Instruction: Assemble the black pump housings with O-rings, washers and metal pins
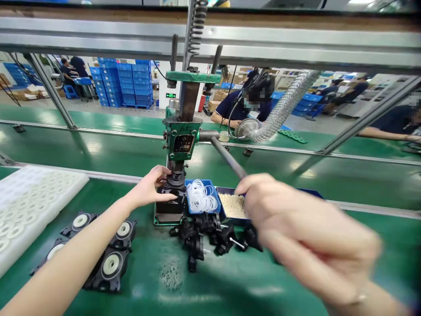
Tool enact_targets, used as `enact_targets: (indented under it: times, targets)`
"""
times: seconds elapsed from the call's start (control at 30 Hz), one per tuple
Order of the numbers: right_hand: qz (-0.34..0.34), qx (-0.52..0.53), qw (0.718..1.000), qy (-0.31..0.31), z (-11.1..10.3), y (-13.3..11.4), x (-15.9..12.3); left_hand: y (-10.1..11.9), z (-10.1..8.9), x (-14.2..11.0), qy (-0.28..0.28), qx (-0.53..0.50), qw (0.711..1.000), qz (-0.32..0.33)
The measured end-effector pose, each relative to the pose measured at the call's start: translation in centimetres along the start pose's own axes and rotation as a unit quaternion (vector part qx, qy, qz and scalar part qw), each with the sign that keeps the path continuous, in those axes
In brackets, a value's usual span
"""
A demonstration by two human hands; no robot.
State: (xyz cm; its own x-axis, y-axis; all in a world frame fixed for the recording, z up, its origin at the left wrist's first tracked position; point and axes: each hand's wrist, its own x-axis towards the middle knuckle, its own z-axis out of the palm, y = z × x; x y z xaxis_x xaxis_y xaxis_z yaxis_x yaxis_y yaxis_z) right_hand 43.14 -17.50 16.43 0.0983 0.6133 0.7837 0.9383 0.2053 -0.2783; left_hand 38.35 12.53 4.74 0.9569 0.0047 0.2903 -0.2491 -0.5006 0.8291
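A green arbor press (pixel 183 145) stands in front of me on the green bench. My right hand (pixel 296 224) is closed round the end of its lever (pixel 230 160), which slants down toward me. At the foot of the press, my left hand (pixel 153 188) grips a black plastic part (pixel 171 195) from the left, thumb in front and fingers behind. The ram is down at the top of this part; I cannot tell whether it is pressing. Black plastic fittings (pixel 194 241), some with thin white pins, lie in a pile in front of the press.
Beside the press are a blue bin of white rings (pixel 202 197) and a bin of small cream pieces (pixel 232 205). Black housings with cream discs (pixel 112 265) lie at left, near a white tray of rings (pixel 36 202). A co-worker (pixel 245 103) sits across, near a silver duct (pixel 286 105).
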Motion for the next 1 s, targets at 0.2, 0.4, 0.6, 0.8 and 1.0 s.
enact_targets:
  times: [0.2, 0.4, 0.6, 0.8, 1.0]
  targets:
    - [-0.029, 0.029, 0.99, 0.132, 5.0, 0.5, -3.8, 0.0, -0.1, 0.3, -0.011, -0.008, 1.0, -0.016]
    - [-0.079, 0.051, 0.989, 0.117, 3.3, 0.1, -2.2, 1.0, -0.4, 0.6, 0.02, -0.005, 0.999, -0.04]
    - [0.039, 0.088, 0.98, 0.175, -4.9, 1.1, 0.8, 4.9, 2.1, -3.4, 0.039, 0.043, 0.998, -0.018]
    - [0.426, -0.281, 0.844, -0.164, -10.8, 11.2, -7.3, 7.3, 14.9, -10.2, -0.061, 0.045, 0.997, 0.003]
    - [0.482, -0.269, 0.786, -0.278, -9.8, 16.7, -15.2, 5.6, 23.4, -9.8, -0.098, 0.049, 0.994, -0.013]
